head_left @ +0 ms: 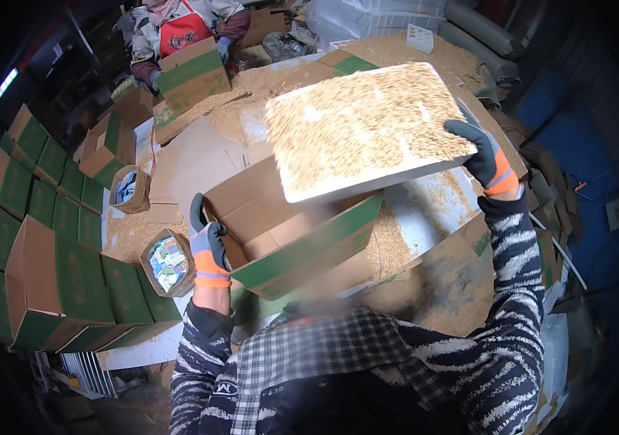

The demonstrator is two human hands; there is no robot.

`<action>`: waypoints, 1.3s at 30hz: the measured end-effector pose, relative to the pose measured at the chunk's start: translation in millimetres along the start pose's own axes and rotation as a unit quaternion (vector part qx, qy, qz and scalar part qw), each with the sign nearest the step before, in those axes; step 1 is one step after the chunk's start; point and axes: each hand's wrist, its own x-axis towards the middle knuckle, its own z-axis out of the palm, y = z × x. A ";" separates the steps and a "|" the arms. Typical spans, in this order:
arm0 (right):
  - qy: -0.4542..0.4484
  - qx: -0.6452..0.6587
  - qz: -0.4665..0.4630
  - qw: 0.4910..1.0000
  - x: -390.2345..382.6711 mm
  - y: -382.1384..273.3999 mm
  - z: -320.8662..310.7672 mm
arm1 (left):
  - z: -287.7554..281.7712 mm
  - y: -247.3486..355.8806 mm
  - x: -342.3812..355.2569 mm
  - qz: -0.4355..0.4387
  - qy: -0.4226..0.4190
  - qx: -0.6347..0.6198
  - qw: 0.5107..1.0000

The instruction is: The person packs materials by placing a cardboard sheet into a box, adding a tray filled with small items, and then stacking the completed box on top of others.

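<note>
My right hand, in a dark glove with orange cuff, grips the right end of a white foam tray covered in tan shavings or grain, raised and tilted over the back right of an open cardboard box with green outer sides. The box's visible inside is bare brown card. My left hand, gloved alike, is closed on the box's left rim. A small carton of coloured packets stands just left of that hand. A pale blur crosses the box's lower front.
Stacked green-and-brown cartons fill the left side. A second container of packets stands behind. A co-worker in a red apron handles a box at the back. Shavings cover parts of the table; grey rolls lie at back right.
</note>
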 end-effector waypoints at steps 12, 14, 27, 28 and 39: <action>-0.322 -0.003 0.301 0.897 90.8 -11.1 172.0 | -33.6 6.4 -3.4 -0.004 -0.012 -0.078 0.997; -0.433 -0.152 0.230 0.858 99.6 -8.2 193.9 | -42.7 -8.5 5.3 0.047 -0.016 -0.062 0.997; 0.315 0.243 0.223 0.890 45.1 143.4 142.5 | -63.8 5.9 -6.7 0.009 -0.034 0.013 0.999; 0.374 0.200 0.306 0.853 4.0 215.0 134.6 | -53.2 13.0 -9.2 0.004 -0.014 0.027 1.000; 0.625 -0.079 0.636 0.446 -75.4 463.2 198.7 | -31.8 31.7 0.6 -0.052 -0.033 0.108 0.992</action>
